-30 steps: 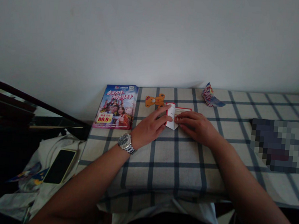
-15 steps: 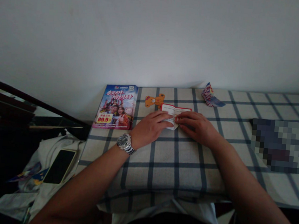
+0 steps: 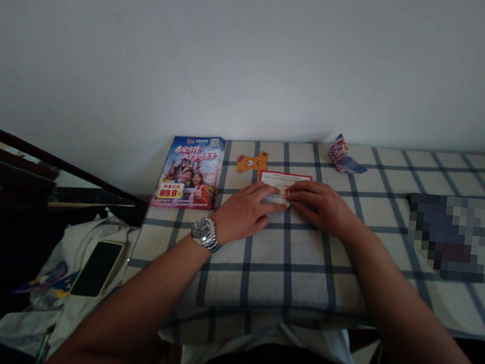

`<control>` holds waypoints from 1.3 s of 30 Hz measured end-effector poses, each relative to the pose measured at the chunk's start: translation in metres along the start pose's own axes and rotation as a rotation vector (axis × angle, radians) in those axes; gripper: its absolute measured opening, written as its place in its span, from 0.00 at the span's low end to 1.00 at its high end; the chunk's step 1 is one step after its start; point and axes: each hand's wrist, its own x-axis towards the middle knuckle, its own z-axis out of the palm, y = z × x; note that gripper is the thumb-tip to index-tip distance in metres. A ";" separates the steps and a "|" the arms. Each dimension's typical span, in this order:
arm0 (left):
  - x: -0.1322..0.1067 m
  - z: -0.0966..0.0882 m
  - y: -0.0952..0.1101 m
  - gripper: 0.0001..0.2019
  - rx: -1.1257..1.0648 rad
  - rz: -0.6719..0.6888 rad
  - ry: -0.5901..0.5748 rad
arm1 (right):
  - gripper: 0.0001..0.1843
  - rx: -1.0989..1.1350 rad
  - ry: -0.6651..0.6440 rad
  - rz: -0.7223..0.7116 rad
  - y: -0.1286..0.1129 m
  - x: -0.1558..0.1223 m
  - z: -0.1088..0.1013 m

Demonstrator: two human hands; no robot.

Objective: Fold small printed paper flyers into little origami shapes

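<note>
A small white paper with a red border lies flat on the checked cloth. My left hand, a metal watch on its wrist, rests on the paper's left part with fingers stretched flat. My right hand presses its fingertips on the paper's right part, fingers flat and together. Much of the paper's near half is hidden under the fingers.
A colourful flyer lies at the cloth's far left corner. An orange bear cut-out sits just behind the paper. A crumpled wrapper lies by the wall. A phone rests on clothes low left. A blurred dark patch is at right.
The paper's left flap, raised a second ago, has been laid down flat. My left hand moved over it and now presses on it. My right hand stayed in place.
</note>
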 end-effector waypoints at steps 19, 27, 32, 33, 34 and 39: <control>-0.001 -0.001 0.002 0.22 -0.017 -0.009 -0.046 | 0.13 -0.002 -0.014 -0.013 0.003 -0.001 0.000; 0.002 -0.006 0.007 0.21 0.035 -0.049 -0.092 | 0.13 0.008 -0.008 -0.024 0.006 -0.002 0.003; 0.003 -0.003 0.004 0.20 0.045 0.020 -0.057 | 0.14 0.011 -0.004 -0.022 0.005 -0.002 0.002; 0.003 -0.001 0.003 0.20 0.043 0.043 -0.049 | 0.14 0.009 -0.005 -0.020 0.005 -0.001 0.002; 0.003 0.001 0.002 0.19 0.037 0.058 -0.039 | 0.14 0.007 -0.007 -0.018 0.005 -0.001 0.002; 0.003 0.005 -0.001 0.20 -0.006 0.082 -0.026 | 0.13 0.014 -0.005 -0.036 0.005 0.000 0.002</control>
